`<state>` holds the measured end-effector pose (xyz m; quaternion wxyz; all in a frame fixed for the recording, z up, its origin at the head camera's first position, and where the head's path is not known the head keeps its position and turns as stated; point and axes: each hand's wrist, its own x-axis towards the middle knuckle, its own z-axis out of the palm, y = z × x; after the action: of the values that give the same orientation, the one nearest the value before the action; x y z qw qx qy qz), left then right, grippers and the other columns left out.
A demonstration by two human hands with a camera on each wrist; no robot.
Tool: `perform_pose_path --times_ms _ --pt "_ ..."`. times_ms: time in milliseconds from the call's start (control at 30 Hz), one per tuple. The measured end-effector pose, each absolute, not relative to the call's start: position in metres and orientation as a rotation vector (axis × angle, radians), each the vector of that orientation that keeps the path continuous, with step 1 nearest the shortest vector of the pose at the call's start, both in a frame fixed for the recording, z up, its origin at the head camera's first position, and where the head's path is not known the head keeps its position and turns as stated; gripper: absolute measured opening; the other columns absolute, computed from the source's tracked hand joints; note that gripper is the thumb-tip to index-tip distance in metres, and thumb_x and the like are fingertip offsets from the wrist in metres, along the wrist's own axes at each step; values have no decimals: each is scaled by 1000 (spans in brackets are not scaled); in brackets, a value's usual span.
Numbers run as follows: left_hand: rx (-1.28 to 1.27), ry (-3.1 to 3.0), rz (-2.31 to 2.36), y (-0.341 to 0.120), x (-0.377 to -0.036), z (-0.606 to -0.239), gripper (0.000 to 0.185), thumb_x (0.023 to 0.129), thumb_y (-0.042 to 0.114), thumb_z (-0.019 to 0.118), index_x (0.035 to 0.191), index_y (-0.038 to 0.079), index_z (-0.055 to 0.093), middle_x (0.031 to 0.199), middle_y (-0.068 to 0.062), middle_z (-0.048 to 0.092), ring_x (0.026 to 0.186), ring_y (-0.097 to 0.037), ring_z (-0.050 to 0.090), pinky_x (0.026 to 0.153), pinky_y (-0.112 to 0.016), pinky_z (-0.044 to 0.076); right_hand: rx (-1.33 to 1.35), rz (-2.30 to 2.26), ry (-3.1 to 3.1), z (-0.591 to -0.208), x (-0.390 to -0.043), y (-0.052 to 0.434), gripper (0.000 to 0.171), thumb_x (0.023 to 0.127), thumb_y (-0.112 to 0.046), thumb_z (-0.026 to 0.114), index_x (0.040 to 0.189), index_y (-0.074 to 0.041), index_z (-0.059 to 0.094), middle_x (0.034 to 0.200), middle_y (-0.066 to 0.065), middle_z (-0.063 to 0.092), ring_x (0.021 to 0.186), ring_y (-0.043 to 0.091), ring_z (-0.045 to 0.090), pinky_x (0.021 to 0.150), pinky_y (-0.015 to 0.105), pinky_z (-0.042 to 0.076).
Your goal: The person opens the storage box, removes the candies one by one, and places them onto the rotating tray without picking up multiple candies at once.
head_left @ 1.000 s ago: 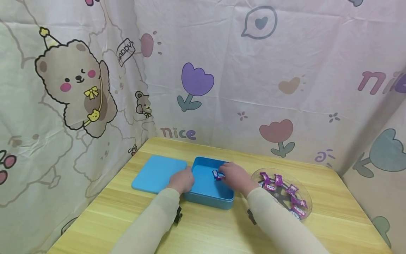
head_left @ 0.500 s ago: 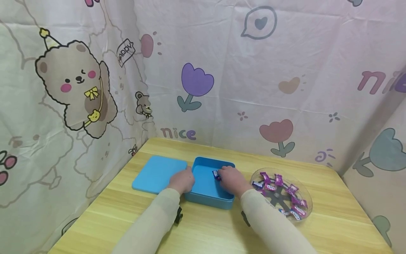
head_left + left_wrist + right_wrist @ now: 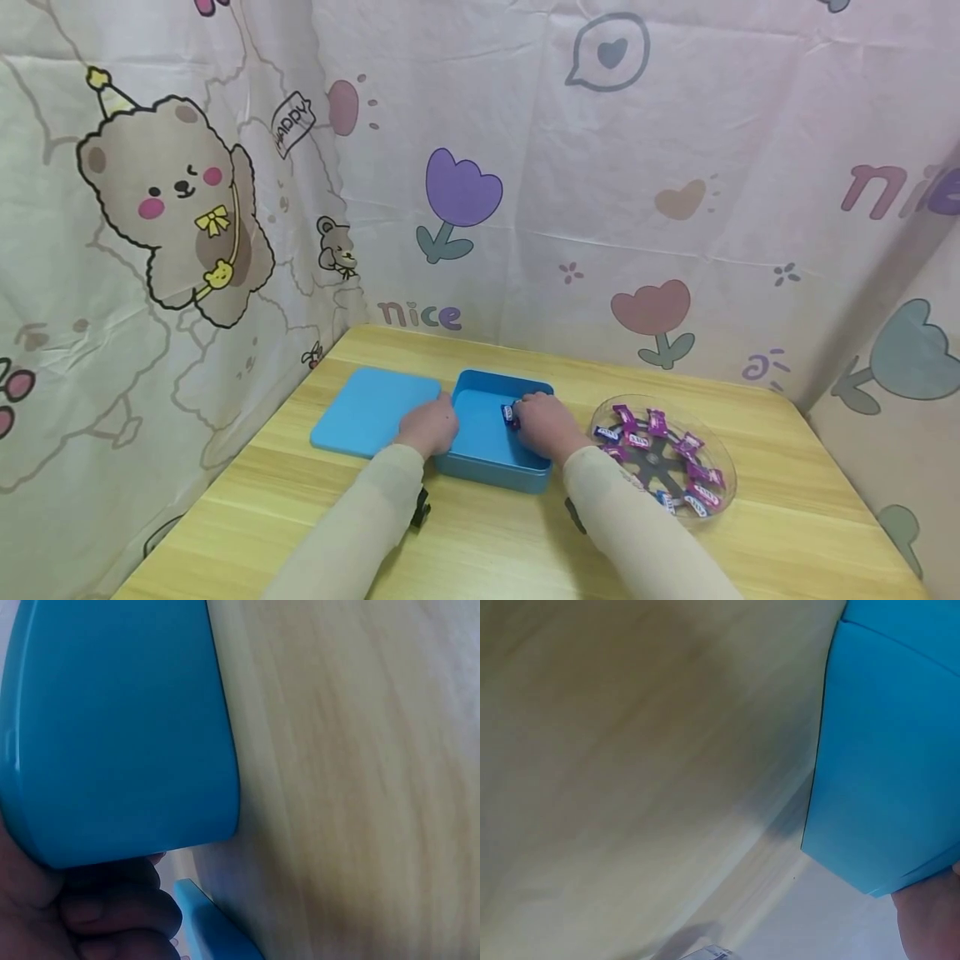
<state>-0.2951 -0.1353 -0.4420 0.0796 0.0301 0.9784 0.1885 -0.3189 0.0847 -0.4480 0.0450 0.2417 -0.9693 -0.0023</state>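
Note:
A blue box [image 3: 487, 472] stands open on the wooden table [image 3: 480, 550]. My left hand [image 3: 430, 426] grips the box's left wall, fingers curled against its outside [image 3: 112, 915]. My right hand [image 3: 546, 425] reaches down inside the box and pinches a small purple-and-blue wrapped candy [image 3: 509, 413] near the floor of the box. In the right wrist view only the box's blue wall [image 3: 885, 772] and the tabletop show. The blue lid [image 3: 371, 408] lies flat to the left of the box.
A clear round plate [image 3: 716, 450] with several purple wrapped candies [image 3: 656, 422] sits right of the box. Cartoon-print cloth [image 3: 525, 167] closes in the table at the back and both sides.
My right hand has drawn a little leftward and lower into the box with the candy. The left hand and the box have stayed put.

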Motion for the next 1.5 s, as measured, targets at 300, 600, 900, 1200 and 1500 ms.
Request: perform_pose_path --times_ms 300,600,900,1200,1500 --pt "88 2931 555 -135 -295 -441 57 104 15 44 156 -3 29 127 -18 63 66 -25 53 48 -35 36 740 20 -2978 -448 -320 84 12 95 -20 71 104 -15 78 87 -1 68 81 18 58 85 39 54" --pt "89 2937 558 -136 -297 -443 57 105 16 44 156 -3 30 133 -18 61 69 -25 54 49 -35 38 769 70 -3011 -445 -319 84 11 96 -20 70 103 -18 77 85 -4 69 74 15 57 87 40 53" --pt "99 2936 547 -136 -297 -443 57 104 15 44 156 -3 30 130 -18 62 66 -25 53 48 -35 37 843 14 -3059 -442 -319 84 12 91 -23 73 101 -20 68 85 -8 67 79 14 58 88 45 45" --pt "113 2949 559 -135 -295 -446 56 104 16 45 155 -3 32 123 -17 65 63 -24 51 47 -35 37 857 207 -3023 -440 -316 89 15 89 -22 74 103 -20 68 85 -9 63 79 14 56 85 40 49" --pt "95 2948 570 -135 -297 -446 55 104 16 45 155 -4 33 126 -18 64 67 -25 53 50 -36 39 840 323 -2919 -426 -313 102 16 88 -18 76 103 -20 71 95 -7 65 89 14 58 85 35 52"
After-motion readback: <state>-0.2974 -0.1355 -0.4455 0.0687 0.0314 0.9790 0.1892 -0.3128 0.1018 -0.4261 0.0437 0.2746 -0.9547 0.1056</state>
